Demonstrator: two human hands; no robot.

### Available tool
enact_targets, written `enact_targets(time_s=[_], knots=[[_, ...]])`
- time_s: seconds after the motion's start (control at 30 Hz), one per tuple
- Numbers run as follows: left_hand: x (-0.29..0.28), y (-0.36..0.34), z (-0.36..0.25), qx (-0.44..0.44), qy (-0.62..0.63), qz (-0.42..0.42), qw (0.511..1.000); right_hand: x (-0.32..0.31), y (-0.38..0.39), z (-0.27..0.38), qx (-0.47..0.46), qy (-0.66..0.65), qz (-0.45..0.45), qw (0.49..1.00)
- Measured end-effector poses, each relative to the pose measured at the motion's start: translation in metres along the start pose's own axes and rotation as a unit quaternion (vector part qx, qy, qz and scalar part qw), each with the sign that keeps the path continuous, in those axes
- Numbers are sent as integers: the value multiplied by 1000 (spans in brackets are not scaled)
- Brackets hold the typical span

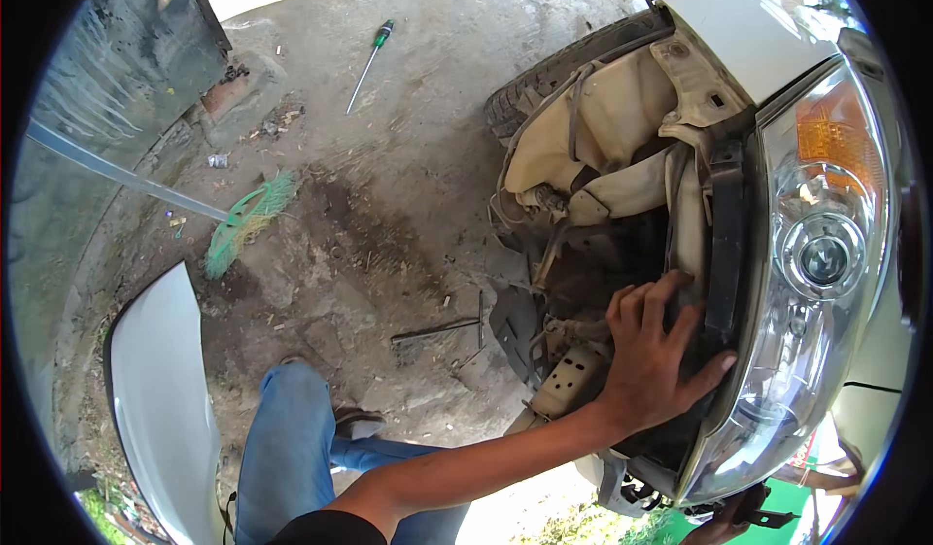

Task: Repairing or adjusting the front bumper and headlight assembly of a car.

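- Headlight sits just right of the left hand, long axis running up the view, leaning right.
- Left fingers are spread wide, thumb nearest its edge.
- Right hand's below its bottom end; can't tell the grip.

The headlight is sitting at the right, and the left hand is resting along its left edge. Beyond the hand, a tire is standing. Left of the tire, a screwdriver is lying on the ground; a broom is lying nearer. A panel is resting left of the person's leg.
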State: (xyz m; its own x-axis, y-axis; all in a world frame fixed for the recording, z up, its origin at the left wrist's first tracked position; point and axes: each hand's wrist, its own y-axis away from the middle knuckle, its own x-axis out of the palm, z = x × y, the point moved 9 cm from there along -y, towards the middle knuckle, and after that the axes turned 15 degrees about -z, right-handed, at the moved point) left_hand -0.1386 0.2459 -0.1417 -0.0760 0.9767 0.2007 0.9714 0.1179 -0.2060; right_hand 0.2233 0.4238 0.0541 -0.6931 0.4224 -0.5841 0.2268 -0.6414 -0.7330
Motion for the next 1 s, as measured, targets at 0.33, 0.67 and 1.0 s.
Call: enact_targets(time_s=[0.33,0.67,1.0], knots=[[-17,48,8,131,78,100,983,-1,21,17,-113,4,-140,984],[-15,52,34,187,121,181,958,-8,15,-2,-102,92,-274,952],[1,61,51,274,139,154,939,-55,-18,-48,-256,184,-262,912]])
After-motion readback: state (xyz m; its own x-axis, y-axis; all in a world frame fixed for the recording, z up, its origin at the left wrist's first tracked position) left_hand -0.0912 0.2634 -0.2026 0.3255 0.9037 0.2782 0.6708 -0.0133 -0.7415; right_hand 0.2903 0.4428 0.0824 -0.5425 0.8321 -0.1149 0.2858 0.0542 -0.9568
